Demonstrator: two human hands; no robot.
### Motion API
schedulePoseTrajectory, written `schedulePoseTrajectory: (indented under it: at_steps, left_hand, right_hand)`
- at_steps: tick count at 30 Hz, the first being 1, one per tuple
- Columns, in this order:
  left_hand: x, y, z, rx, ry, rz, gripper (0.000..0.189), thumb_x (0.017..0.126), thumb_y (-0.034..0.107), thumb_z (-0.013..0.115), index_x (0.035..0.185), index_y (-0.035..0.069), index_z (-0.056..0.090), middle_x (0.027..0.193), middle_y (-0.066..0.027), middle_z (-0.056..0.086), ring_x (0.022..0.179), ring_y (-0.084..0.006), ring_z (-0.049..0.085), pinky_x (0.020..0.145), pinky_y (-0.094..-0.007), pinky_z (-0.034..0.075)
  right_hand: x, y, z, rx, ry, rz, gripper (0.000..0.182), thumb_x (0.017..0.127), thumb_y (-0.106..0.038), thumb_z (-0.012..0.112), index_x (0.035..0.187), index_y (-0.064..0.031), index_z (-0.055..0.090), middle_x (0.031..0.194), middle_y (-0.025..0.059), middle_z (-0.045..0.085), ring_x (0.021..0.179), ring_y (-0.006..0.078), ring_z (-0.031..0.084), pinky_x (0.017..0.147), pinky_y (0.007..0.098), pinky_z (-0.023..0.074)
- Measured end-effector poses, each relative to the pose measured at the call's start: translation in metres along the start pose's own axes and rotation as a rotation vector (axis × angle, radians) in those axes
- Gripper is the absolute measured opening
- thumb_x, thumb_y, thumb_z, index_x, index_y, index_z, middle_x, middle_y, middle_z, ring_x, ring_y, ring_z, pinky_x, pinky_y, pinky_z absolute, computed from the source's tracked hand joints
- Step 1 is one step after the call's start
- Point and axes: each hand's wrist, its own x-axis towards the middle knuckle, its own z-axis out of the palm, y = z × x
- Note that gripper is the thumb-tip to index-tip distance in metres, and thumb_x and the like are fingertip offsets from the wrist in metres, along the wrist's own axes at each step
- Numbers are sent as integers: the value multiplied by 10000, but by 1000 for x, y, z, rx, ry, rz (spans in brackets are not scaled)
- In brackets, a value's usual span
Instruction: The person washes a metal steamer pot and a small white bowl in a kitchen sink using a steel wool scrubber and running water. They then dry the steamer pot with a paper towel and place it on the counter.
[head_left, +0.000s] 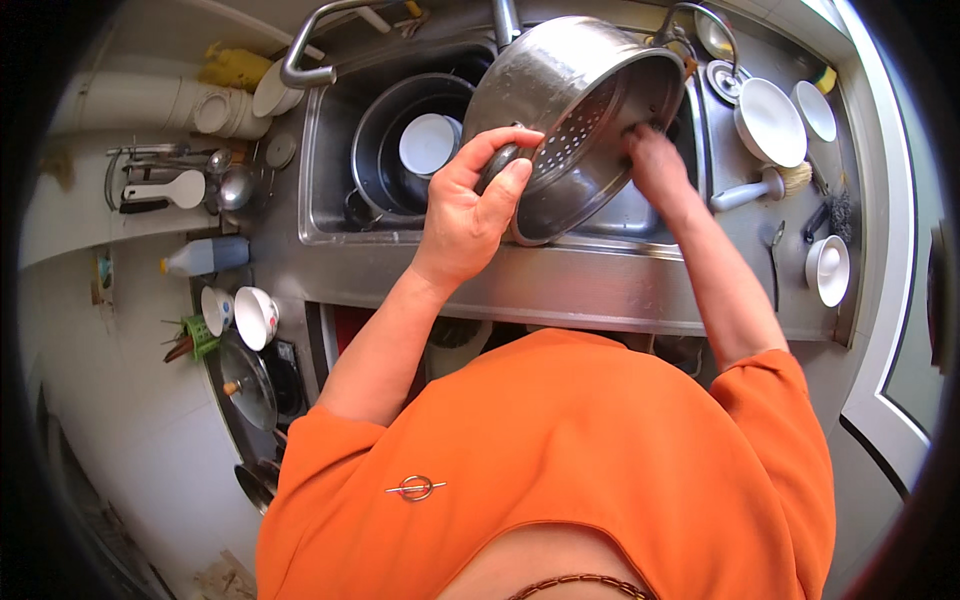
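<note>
A large metal steamer pot (555, 67) with a perforated bottom is tilted over the right basin of a steel double sink (375, 237). My left hand (480, 187) grips its side handle between thumb and fingers. Inside the pot's rim, my right hand (654, 154) is blurred and touches the inner wall; its fingertips are partly hidden, and whether it holds something small and dark there cannot be told. In the left basin stands a dark pot (367, 161) with a white bowl (429, 144) in it.
Right of the sink lie white bowls (771, 124), a white-handled brush (742, 193) and a small bowl (827, 271). On the left are a faucet (307, 76), ladles (236, 187), a bottle (206, 256), patterned bowls (256, 319) and a glass lid (249, 382).
</note>
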Motion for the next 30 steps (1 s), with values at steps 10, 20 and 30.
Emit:
schedulePoseTrajectory:
  at_steps: [10,20,30]
  left_hand:
    - [-5,-2,-8,-44,39,-18,221,934,129,522,1134,47,566,640,86,443,498,13,329,432,-165,257]
    - [-15,-13,-27,-116,44,-15,251,937,139,481,1151,28,553,562,77,367,459,4,284,412,-175,238]
    - [-24,-33,-23,-124,145,30,197,890,108,537,1064,51,608,632,86,453,498,18,337,448,-155,257]
  right_hand:
    - [16,-12,16,-13,115,74,245,705,-115,615,942,-84,666,1004,107,592,926,270,581,833,376,466]
    - [2,-44,16,372,24,185,368,693,-132,616,1049,-50,663,999,153,667,906,326,633,809,331,501]
    - [-9,-143,-4,1395,-372,140,354,732,-79,601,1083,-47,635,978,137,647,929,220,604,860,324,461]
